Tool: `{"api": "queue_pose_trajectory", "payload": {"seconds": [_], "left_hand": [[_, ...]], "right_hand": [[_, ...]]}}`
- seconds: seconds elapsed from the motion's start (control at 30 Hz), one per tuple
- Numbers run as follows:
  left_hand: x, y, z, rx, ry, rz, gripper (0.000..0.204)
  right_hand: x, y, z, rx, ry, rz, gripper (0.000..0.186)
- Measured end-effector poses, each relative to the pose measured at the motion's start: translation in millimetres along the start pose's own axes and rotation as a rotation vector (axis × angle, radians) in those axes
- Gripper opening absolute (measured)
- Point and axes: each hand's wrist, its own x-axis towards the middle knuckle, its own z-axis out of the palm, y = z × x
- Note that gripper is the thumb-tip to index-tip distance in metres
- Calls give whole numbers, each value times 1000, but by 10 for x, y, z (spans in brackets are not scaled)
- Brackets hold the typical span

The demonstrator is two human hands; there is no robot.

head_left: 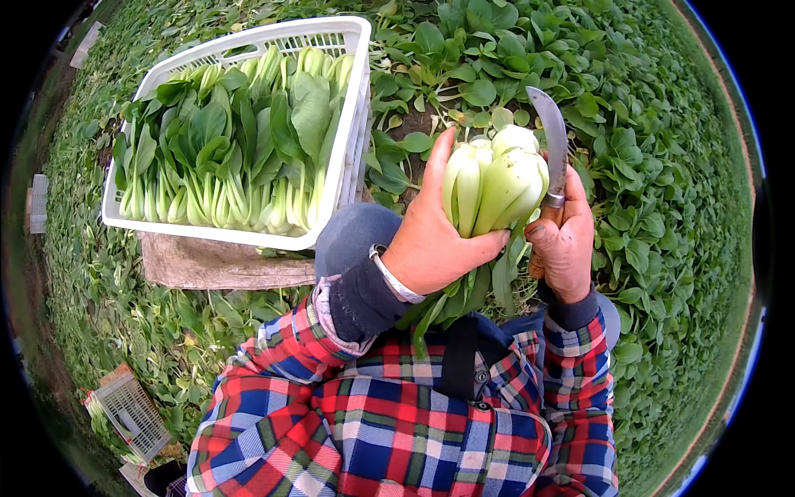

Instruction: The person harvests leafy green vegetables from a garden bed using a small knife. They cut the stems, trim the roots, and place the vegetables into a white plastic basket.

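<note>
My left hand [435,236] is wrapped round a bunch of bok choy [497,186], its pale stem ends up and its green leaves hanging down toward my lap. In my right hand [569,240] is a curved knife [553,137] with a wooden handle, gripped at the handle. The blade points up and away, just right of the stem ends; some right-hand fingers are hidden behind the bunch and handle. To the left, a white plastic crate [348,124] holds rows of bok choy [224,149] laid with leaves and stems showing.
The crate rests over a brownish cloth or sack [224,263] beside my knee [356,236]. Growing bok choy plants [646,207] cover the ground on the right and ahead. Cut leaves litter the ground [182,323] at the left. Another crate [132,414] lies at the lower left.
</note>
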Motion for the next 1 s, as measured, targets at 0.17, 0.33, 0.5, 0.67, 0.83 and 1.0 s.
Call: {"api": "queue_pose_trajectory", "payload": {"seconds": [0.17,0.33,0.5,0.67,0.83,1.0], "left_hand": [[-45,30,4,225,35,-24,91],[-36,-27,-59,114,-24,25,86],[-26,11,-91,-75,-8,-119,93],[-34,58,-185,-77,58,-114,97],[-2,-3,-309,-270,93,-78,71],[18,63,-587,-366,117,-82,50]], "right_hand": [[-40,65,244,25,64,91,98],[-97,79,317,-53,104,63,97],[-31,67,278,-194,76,68,93],[11,106,259,-183,66,76,89],[-7,119,225,-242,92,138,72],[-18,206,272,-249,47,143,54]]}}
